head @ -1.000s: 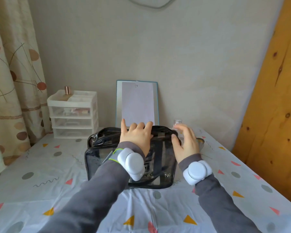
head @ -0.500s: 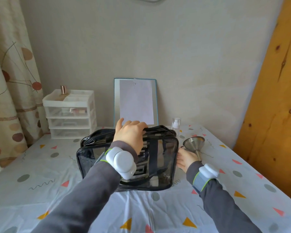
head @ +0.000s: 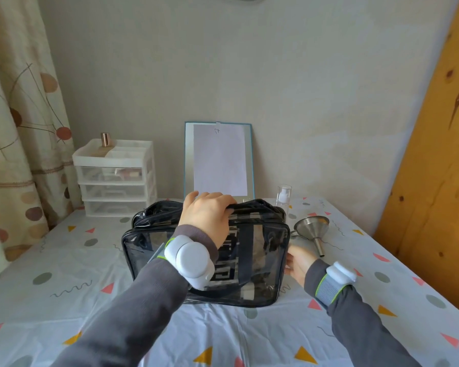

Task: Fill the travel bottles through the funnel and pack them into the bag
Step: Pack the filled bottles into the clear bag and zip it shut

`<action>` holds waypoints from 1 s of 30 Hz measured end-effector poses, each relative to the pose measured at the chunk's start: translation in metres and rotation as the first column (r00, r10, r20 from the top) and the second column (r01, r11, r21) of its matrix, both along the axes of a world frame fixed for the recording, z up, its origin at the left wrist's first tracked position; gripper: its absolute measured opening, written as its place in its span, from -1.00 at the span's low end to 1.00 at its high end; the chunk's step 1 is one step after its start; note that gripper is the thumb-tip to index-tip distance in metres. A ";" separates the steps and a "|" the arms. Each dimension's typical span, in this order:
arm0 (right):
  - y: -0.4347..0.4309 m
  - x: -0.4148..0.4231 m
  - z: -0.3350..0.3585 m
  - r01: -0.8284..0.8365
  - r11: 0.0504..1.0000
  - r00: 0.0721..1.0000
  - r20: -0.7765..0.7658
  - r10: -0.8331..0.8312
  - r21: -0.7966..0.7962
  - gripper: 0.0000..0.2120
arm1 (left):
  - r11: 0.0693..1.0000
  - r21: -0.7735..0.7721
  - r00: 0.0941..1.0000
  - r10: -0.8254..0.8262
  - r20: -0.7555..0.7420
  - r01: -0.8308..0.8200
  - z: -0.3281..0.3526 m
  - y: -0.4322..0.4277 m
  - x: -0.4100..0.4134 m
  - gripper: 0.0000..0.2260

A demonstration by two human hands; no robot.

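A clear toiletry bag (head: 260,258) with black trim stands upright in the middle of the table. My left hand (head: 206,218) grips its black top edge, fingers curled over it. My right hand (head: 298,263) is low at the bag's right side, and its fingertips touch the side wall. A steel funnel (head: 312,229) lies on its side just right of the bag, spout toward me. A small clear spray bottle (head: 283,196) stands behind the bag's right corner. White items show dimly through the bag's lower front.
The table (head: 64,274) wears a white cloth with coloured shapes. A white drawer unit (head: 114,178) stands at the back left, a blue-framed board (head: 219,160) leans on the wall behind the bag, and a wooden panel (head: 435,168) borders the right side.
My right hand has dropped from the bag's top right corner to low beside its right wall, uncovering the funnel and bottle. My left hand stays on the bag's top.
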State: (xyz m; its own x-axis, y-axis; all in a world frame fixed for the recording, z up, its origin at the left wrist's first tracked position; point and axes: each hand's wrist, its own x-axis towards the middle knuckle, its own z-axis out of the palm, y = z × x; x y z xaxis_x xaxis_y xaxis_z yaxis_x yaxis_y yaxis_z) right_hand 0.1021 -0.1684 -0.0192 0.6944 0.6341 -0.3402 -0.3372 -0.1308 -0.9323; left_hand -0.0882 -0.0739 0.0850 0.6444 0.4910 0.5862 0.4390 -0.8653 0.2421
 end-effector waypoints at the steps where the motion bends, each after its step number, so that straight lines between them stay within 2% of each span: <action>1: 0.001 0.001 -0.001 0.008 1.000 1.000 -0.003 -0.008 0.001 -0.71 | 1.000 0.008 1.000 -0.001 -0.007 0.001 -0.001 -0.001 0.000 -0.78; 5: 0.003 0.004 0.000 0.019 1.000 1.000 -0.003 -0.019 -0.008 -0.68 | 0.999 0.020 1.000 -0.025 -0.001 0.025 -0.002 0.000 -0.002 -0.78; 12: -0.001 0.004 0.005 -0.039 0.999 0.998 -0.053 0.038 -0.014 -0.75 | 0.999 -0.006 0.999 -0.044 0.011 0.044 -0.004 0.003 -0.003 -0.80; 19: 0.001 -0.001 0.014 -0.027 1.000 0.998 -0.063 0.027 -0.001 -0.70 | 0.997 -0.048 0.997 -0.053 0.048 0.056 -0.006 0.006 -0.002 -0.82; 21: -0.001 -0.004 0.018 -0.023 1.000 0.998 -0.051 0.023 0.006 -0.76 | 0.998 -0.044 0.998 -0.044 0.035 0.046 -0.007 0.006 0.000 -0.80; 23: -0.004 -0.006 0.026 0.002 0.999 1.000 -0.018 -0.001 0.033 -0.81 | 0.999 -0.023 1.000 -0.025 0.001 0.025 -0.007 0.006 0.000 -0.78; 30: -0.013 -0.016 0.051 0.133 0.979 0.991 0.010 -0.136 0.152 -0.71 | 0.998 -0.006 0.994 0.059 -0.092 -0.060 -0.002 -0.011 0.004 -0.78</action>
